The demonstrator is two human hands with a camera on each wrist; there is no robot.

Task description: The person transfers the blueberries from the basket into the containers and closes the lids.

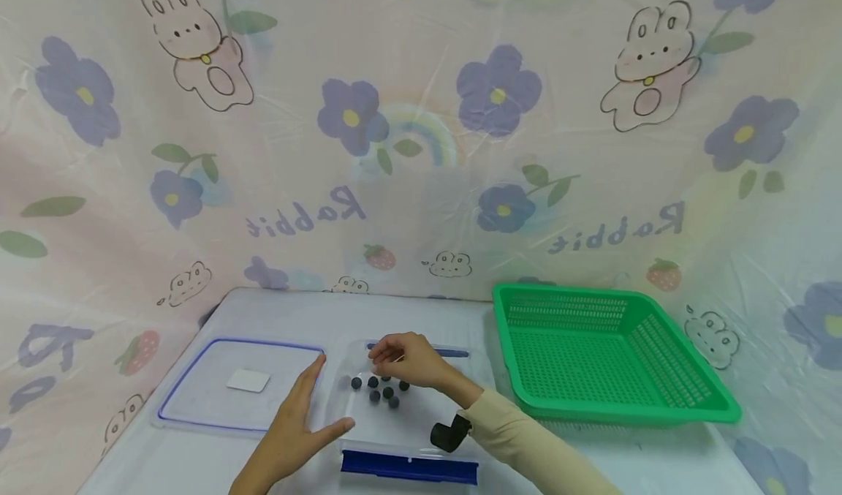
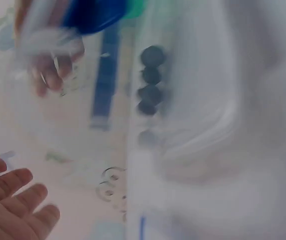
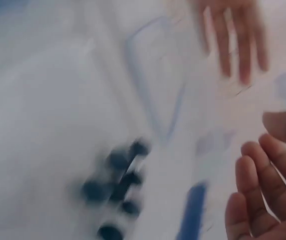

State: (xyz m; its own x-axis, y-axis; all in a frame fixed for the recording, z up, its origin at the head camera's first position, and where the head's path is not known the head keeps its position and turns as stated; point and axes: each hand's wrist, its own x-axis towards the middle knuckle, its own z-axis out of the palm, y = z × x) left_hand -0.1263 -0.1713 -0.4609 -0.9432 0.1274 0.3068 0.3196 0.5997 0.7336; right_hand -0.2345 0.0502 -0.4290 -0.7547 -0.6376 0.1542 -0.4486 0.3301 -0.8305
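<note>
A clear plastic box with blue latches stands on the white table, and several small dark balls lie clustered in it. My right hand is over the far part of the box, just above the balls. Its fingers are loosely bent with nothing between them, as the right wrist view also shows. At the box's left side my left hand hovers with straight fingers, thumb spread toward the box, holding nothing. In the blurred left wrist view, the balls show through the clear wall.
Left of the box lies a clear lid with a blue seal and a white label. A green perforated basket stands at the right. Behind the table hangs a printed curtain. A black wrist camera sits at my right sleeve.
</note>
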